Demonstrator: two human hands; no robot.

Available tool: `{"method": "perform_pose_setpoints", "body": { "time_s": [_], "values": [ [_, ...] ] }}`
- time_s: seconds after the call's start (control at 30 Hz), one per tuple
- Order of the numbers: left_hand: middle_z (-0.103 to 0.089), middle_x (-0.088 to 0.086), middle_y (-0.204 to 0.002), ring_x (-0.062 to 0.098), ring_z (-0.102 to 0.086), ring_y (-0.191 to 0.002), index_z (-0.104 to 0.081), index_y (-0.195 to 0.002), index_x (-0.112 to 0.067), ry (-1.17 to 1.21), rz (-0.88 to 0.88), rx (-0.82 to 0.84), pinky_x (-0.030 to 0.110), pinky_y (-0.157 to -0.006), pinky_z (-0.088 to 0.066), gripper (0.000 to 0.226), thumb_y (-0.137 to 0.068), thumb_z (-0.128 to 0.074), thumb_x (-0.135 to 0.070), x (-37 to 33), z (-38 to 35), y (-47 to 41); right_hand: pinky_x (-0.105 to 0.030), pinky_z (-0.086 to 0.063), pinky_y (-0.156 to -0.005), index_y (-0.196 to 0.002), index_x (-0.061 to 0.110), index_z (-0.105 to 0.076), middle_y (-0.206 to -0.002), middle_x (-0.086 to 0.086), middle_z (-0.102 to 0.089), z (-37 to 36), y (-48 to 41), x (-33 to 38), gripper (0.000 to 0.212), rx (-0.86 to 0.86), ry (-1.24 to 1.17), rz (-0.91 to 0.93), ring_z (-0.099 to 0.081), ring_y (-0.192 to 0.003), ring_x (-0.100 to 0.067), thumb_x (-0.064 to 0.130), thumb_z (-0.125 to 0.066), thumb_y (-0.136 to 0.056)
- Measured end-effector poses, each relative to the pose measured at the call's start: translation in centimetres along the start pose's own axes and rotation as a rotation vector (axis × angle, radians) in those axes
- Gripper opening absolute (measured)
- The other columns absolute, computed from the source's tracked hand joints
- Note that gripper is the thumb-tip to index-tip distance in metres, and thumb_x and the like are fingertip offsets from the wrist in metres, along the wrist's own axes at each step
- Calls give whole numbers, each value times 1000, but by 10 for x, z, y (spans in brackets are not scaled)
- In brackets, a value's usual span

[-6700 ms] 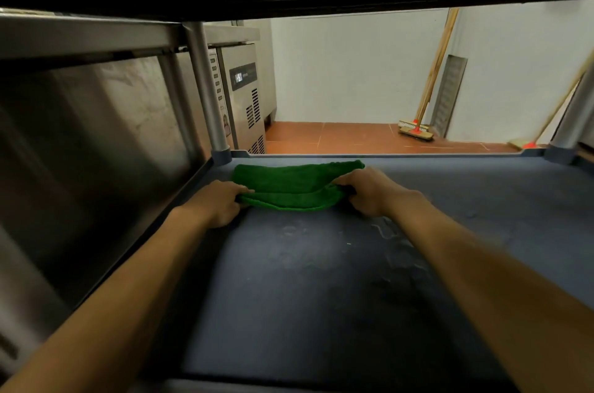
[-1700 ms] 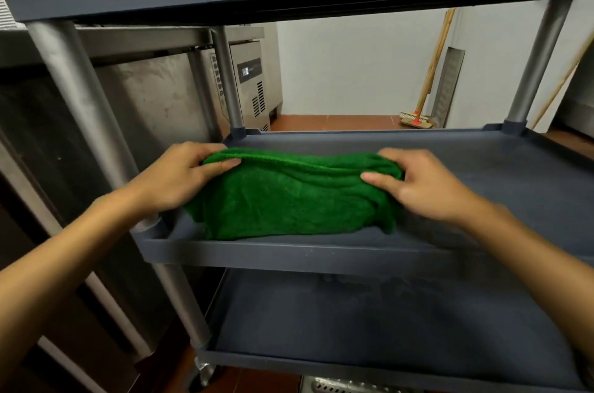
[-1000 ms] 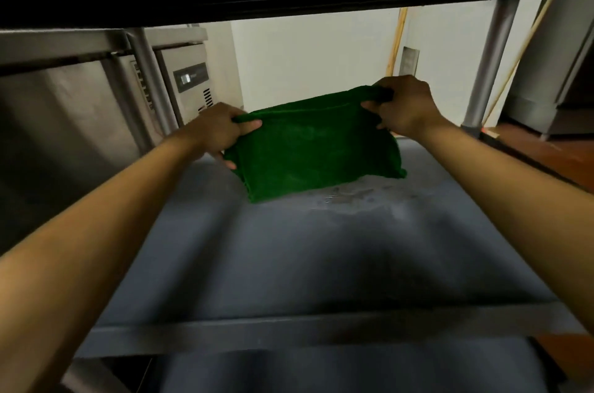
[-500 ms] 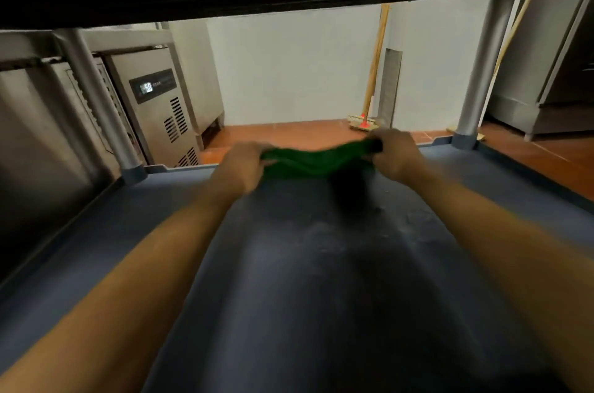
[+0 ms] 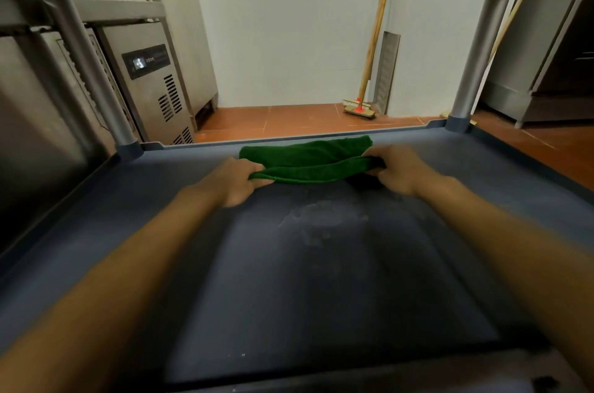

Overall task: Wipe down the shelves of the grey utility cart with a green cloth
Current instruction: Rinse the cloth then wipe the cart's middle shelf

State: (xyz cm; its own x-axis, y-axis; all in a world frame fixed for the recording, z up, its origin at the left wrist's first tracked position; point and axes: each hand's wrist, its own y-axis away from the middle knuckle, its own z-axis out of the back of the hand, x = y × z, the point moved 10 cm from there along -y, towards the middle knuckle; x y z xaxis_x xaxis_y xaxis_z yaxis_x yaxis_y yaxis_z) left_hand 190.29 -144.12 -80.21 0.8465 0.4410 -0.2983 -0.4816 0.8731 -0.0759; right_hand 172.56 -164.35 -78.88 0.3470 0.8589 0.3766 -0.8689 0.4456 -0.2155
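Green cloth [image 5: 308, 161]: since half a second ago it is lying lower and spreading wider, near the far rim of the shelf [image 5: 321, 280]. Left hand [image 5: 234, 182] and right hand [image 5: 398, 170] are each gripping one end. The long axis is running left to right between them, neither hand nearer. Fingertips are hiding under the fold.

The green cloth [image 5: 308, 161] is a nappy, matt terry weave. The shelf [image 5: 128, 232] under it is smooth matt grey plastic, with a paler, streaky patch [image 5: 321, 222], perhaps damp, just nearer than the cloth. Beyond the cloth, the cart posts [image 5: 475, 48] are satin metal, the cabinet [image 5: 154, 87] brushed steel, the broom handle [image 5: 373, 39] bare wood, the floor [image 5: 283, 119] matt reddish tile.
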Motion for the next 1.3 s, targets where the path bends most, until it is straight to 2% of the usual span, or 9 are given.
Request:
{"method": "perform_pose_setpoints", "body": {
  "time_s": [0.1,0.2,0.37,0.53,0.7,0.93,1.03,1.17,1.3],
  "values": [
    [-63,-5,-88,21,-62,-91,-67,-92,-29,12,19,3,28,-72,-38,23,-98,-51,-45,1,-1,10,-43,-47,-99,-119,20,-65,-120,-6,-66,-1,13,5,27,20,-8,-11,-58,-112,-27,16,-59,-94],
    [-62,-3,-84,19,-60,-84,-60,-79,-31,-6,43,5,29,-71,-38,28,-98,-49,-49,-1,-2,22,-42,-47,-99,-120,22,-64,-122,-6,-66,-2,29,8,25,32,-29,-38,-58,-112,-27,20,-57,-96],
    [-66,6,-97,27,-61,-96,-63,-92,-25,-38,69,49,29,-80,-39,29,-99,-47,-48,-9,-8,45,-38,-48,-96,-121,20,-64,-120,-6,-66,1,52,17,26,37,-12,-33,-59,-109,-26,20,-57,-96],
    [-58,3,-87,29,-59,-92,-57,-85,-24,-63,67,53,33,-78,-42,30,-100,-45,-47,-17,-9,67,-38,-49,-92,-122,19,-63,-116,-8,-67,3,73,22,27,42,2,-42,-59,-106,-27,20,-59,-95],
    [-56,2,-81,23,-53,-83,-55,-83,-27,-55,56,45,30,-76,-39,28,-100,-45,-47,-26,-5,88,-38,-49,-91,-119,20,-64,-115,-7,-67,7,95,34,25,43,35,-16,-60,-104,-27,20,-60,-95],
    [-57,-2,-73,23,-56,-78,-62,-87,-15,-44,5,3,30,-73,-39,35,-99,-49,-45,-33,-8,127,-36,-49,-86,-114,23,-65,-110,-4,-70,10,132,42,21,50,58,11,-62,-103,-27,22,-62,-94],
    [-67,5,-85,26,-62,-84,-68,-97,-13,-39,-19,0,33,-76,-45,37,-98,-50,-46,-35,-7,142,-33,-47,-84,-115,22,-65,-110,-4,-70,11,145,48,21,44,67,39,-62,-103,-27,22,-62,-93],
    [-70,12,-114,31,-63,-105,-68,-114,-12,-72,-39,-2,38,-93,-48,41,-98,-51,-45,-40,-8,156,-34,-48,-85,-116,22,-65,-110,-4,-70,14,158,56,22,58,98,65,-62,-102,-26,24,-62,-94],
    [-70,13,-117,31,-62,-110,-67,-116,-11,-106,-44,22,39,-97,-48,48,-95,-51,-51,-41,-9,169,-39,-50,-86,-114,24,-66,-107,-3,-71,18,170,64,20,79,116,95,-63,-101,-25,25,-62,-94]
  ]
}}
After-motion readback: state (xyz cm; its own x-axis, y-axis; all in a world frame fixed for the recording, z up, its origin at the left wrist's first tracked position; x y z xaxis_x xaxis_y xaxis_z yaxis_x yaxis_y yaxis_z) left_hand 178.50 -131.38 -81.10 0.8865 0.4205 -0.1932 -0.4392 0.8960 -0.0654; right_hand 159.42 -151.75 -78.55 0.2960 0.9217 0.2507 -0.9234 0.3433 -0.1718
